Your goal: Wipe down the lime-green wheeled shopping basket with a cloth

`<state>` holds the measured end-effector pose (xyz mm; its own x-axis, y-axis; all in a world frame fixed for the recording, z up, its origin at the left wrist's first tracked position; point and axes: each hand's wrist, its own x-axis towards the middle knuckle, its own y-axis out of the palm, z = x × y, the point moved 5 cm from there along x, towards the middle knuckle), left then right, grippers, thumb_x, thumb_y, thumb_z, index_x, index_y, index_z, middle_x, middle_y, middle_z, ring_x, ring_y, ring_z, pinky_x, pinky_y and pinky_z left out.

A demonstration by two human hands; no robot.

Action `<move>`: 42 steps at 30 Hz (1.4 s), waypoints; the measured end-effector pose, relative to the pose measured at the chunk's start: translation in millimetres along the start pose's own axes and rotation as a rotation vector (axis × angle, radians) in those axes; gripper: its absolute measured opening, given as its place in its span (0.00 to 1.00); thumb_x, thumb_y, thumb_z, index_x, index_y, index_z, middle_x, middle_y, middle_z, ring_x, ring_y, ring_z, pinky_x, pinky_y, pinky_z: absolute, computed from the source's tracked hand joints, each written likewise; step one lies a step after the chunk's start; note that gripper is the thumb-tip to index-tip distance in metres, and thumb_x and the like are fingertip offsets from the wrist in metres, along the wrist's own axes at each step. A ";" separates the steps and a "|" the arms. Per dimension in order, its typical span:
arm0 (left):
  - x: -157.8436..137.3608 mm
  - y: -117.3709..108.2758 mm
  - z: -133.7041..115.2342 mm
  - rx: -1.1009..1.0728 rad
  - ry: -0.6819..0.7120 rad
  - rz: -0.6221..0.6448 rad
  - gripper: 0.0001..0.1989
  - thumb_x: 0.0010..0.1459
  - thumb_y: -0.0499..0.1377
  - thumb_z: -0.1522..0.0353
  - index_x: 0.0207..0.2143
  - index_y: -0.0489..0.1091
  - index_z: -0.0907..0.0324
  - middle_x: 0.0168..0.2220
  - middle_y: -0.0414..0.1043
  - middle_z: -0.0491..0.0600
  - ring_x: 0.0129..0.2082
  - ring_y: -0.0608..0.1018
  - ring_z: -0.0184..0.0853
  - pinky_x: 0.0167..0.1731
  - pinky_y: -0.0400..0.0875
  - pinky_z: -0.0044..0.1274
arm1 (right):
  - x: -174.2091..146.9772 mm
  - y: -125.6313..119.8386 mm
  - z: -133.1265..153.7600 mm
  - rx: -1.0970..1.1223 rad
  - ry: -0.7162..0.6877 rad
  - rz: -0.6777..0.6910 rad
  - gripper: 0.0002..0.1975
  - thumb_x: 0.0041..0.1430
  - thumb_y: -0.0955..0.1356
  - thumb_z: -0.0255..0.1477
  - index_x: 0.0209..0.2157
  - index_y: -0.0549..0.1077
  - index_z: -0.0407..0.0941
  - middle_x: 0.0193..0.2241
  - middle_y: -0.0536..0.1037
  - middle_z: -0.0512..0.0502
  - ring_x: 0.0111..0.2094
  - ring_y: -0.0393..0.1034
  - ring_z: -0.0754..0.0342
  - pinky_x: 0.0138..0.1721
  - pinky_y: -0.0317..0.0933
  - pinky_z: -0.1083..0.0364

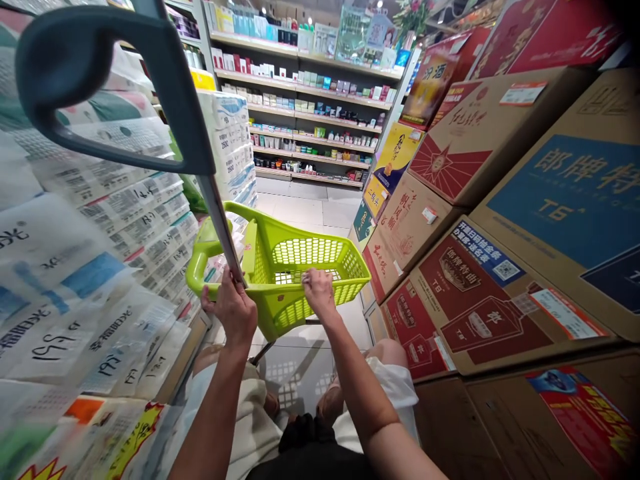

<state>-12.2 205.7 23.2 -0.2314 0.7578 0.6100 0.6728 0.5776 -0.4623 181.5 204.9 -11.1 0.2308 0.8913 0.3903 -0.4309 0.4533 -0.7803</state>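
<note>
To the left of the lime-green plastic shopping basket with latticed sides [267, 310], white plastic-wrapped packs of paper [145, 207] rise in a slanting stack. Above the basket's left end, a dark grey plastic loop handle [187, 107] looms close to you, and from it a slim silver metal pole [221, 220] slants down to the basket's near rim. There your left hand [235, 310] closes its fingers around the pole, right beside the rim.

The basket itself sits before your knees, its near side facing you. Beyond it, well apart, stand pale shelves of small boxed and bottled goods [293, 87]. Over the right half of the basket's near rim, your right hand [320, 292] reaches with fingers curled inward; their tips are poorly shown, so you cannot tell whether they pinch something small. To the basket's right, printed brown and red cardboard cartons [480, 280] make a high wall.

By judgement, you are steadying the basket by its pole while working over its rim; the next move calls for a firm left hold and room for your right fingers.
</note>
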 end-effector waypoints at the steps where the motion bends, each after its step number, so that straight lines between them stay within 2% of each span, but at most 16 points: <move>1: -0.6 0.4 -0.4 -0.008 -0.001 0.002 0.23 0.69 0.44 0.68 0.63 0.61 0.66 0.50 0.77 0.63 0.54 0.76 0.43 0.67 0.39 0.43 | 0.5 -1.1 4.3 0.000 0.050 -0.009 0.07 0.64 0.63 0.22 0.39 0.72 0.44 0.35 0.75 0.42 0.37 0.63 0.47 0.47 0.56 0.48; 3: -3.3 -0.9 -2.2 0.000 -0.005 -0.022 0.23 0.69 0.43 0.68 0.63 0.61 0.65 0.49 0.78 0.63 0.54 0.76 0.43 0.67 0.42 0.41 | -0.2 -0.2 25.2 0.067 -0.043 0.007 0.07 0.64 0.64 0.22 0.40 0.73 0.44 0.36 0.75 0.42 0.38 0.65 0.48 0.47 0.57 0.49; 6: -7.3 -6.1 -4.5 0.049 -0.010 -0.044 0.23 0.70 0.42 0.68 0.63 0.61 0.65 0.48 0.79 0.61 0.54 0.77 0.42 0.66 0.43 0.40 | -8.3 0.3 59.1 0.223 -0.398 0.074 0.10 0.66 0.65 0.24 0.47 0.73 0.46 0.42 0.77 0.45 0.45 0.66 0.49 0.51 0.58 0.50; 7: -7.7 -7.2 -5.1 0.064 0.002 -0.018 0.23 0.70 0.41 0.69 0.63 0.61 0.65 0.49 0.79 0.60 0.54 0.77 0.42 0.66 0.43 0.40 | -10.6 -1.0 60.6 0.240 -0.442 0.089 0.11 0.66 0.65 0.25 0.48 0.73 0.48 0.44 0.77 0.45 0.47 0.65 0.49 0.51 0.58 0.51; 12: -6.7 -7.4 -7.1 0.132 0.038 0.142 0.24 0.70 0.39 0.70 0.65 0.56 0.65 0.54 0.76 0.61 0.55 0.76 0.42 0.66 0.42 0.41 | -12.8 -9.4 26.7 0.090 -0.116 0.025 0.11 0.64 0.64 0.21 0.41 0.76 0.48 0.39 0.77 0.44 0.43 0.62 0.46 0.43 0.60 0.52; 17: -14.5 -9.3 -15.3 0.138 -0.004 0.048 0.25 0.70 0.41 0.67 0.66 0.54 0.62 0.57 0.72 0.63 0.59 0.72 0.45 0.66 0.44 0.45 | -29.0 3.5 43.9 0.145 -0.353 -0.033 0.12 0.68 0.63 0.27 0.47 0.75 0.51 0.49 0.76 0.46 0.51 0.63 0.48 0.54 0.60 0.52; 19: -19.2 -11.2 -21.6 0.135 0.035 -0.003 0.27 0.69 0.44 0.65 0.68 0.52 0.63 0.61 0.67 0.65 0.63 0.67 0.48 0.65 0.48 0.46 | -33.2 10.3 20.4 0.156 -0.271 -0.148 0.15 0.69 0.61 0.25 0.51 0.74 0.51 0.52 0.75 0.45 0.55 0.63 0.50 0.58 0.57 0.51; 22: -19.7 -2.2 -37.2 0.119 0.176 0.035 0.24 0.68 0.45 0.64 0.64 0.59 0.63 0.58 0.68 0.64 0.61 0.68 0.47 0.62 0.55 0.42 | -40.9 21.8 -48.1 0.156 0.062 -0.373 0.19 0.66 0.59 0.21 0.53 0.73 0.48 0.54 0.74 0.40 0.58 0.62 0.48 0.60 0.55 0.47; 25: -14.8 30.8 -60.9 0.182 0.399 0.307 0.21 0.69 0.45 0.65 0.56 0.69 0.61 0.51 0.74 0.60 0.55 0.72 0.45 0.58 0.60 0.37 | -48.8 34.7 -110.7 0.202 0.483 -0.533 0.20 0.60 0.59 0.19 0.51 0.72 0.43 0.52 0.73 0.34 0.58 0.63 0.44 0.60 0.55 0.43; 27: -11.9 56.9 -70.9 0.347 0.488 0.512 0.20 0.68 0.45 0.64 0.51 0.73 0.60 0.47 0.77 0.59 0.51 0.74 0.45 0.55 0.62 0.37 | -49.2 40.0 -131.8 0.245 0.655 -0.602 0.21 0.57 0.60 0.19 0.51 0.71 0.41 0.52 0.72 0.32 0.56 0.64 0.43 0.59 0.56 0.42; 28: -10.6 68.0 -72.7 0.446 0.506 0.599 0.20 0.68 0.45 0.63 0.48 0.75 0.60 0.45 0.77 0.59 0.48 0.75 0.45 0.53 0.63 0.36 | -46.5 41.2 -136.0 0.258 0.657 -0.623 0.22 0.56 0.60 0.20 0.52 0.70 0.41 0.52 0.71 0.31 0.57 0.64 0.43 0.59 0.56 0.42; 30: -8.0 83.4 -72.4 0.606 0.518 0.723 0.22 0.69 0.44 0.62 0.42 0.76 0.59 0.40 0.78 0.58 0.43 0.77 0.44 0.47 0.64 0.35 | -38.1 42.7 -138.5 0.262 0.532 -0.633 0.23 0.56 0.60 0.20 0.53 0.69 0.43 0.54 0.70 0.33 0.58 0.62 0.44 0.60 0.56 0.43; 32: -5.4 89.2 -71.4 0.684 0.531 0.768 0.23 0.70 0.42 0.62 0.40 0.76 0.58 0.39 0.78 0.56 0.42 0.78 0.43 0.43 0.64 0.33 | -33.8 46.6 -146.5 0.262 0.466 -0.636 0.23 0.55 0.60 0.20 0.52 0.70 0.45 0.54 0.71 0.34 0.59 0.61 0.45 0.61 0.55 0.44; 37: -1.1 88.2 -71.5 0.793 0.561 0.854 0.20 0.70 0.43 0.61 0.41 0.75 0.53 0.41 0.78 0.52 0.41 0.79 0.39 0.37 0.63 0.28 | -37.5 57.5 -199.9 0.375 0.908 -0.768 0.19 0.47 0.61 0.19 0.43 0.71 0.44 0.40 0.75 0.37 0.48 0.68 0.43 0.51 0.62 0.44; 39: -0.7 90.7 -74.7 0.821 0.576 0.919 0.17 0.69 0.45 0.61 0.42 0.74 0.52 0.42 0.79 0.50 0.41 0.80 0.39 0.36 0.64 0.27 | -28.8 52.0 -207.1 0.371 0.907 -0.826 0.20 0.49 0.61 0.19 0.44 0.70 0.44 0.40 0.75 0.38 0.49 0.68 0.44 0.51 0.62 0.45; 42: -2.8 101.7 -84.0 0.809 0.576 1.007 0.19 0.70 0.43 0.60 0.41 0.73 0.53 0.44 0.79 0.50 0.42 0.80 0.40 0.37 0.65 0.28 | -15.9 40.1 -205.0 0.299 0.772 -0.890 0.23 0.53 0.60 0.20 0.50 0.70 0.44 0.50 0.73 0.34 0.57 0.64 0.45 0.57 0.59 0.45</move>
<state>115.9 236.8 28.5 0.5468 0.8293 -0.1153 -0.2528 0.0323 -0.9670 339.4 206.4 -148.7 0.9632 0.0718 0.2589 -0.0181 0.9788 -0.2042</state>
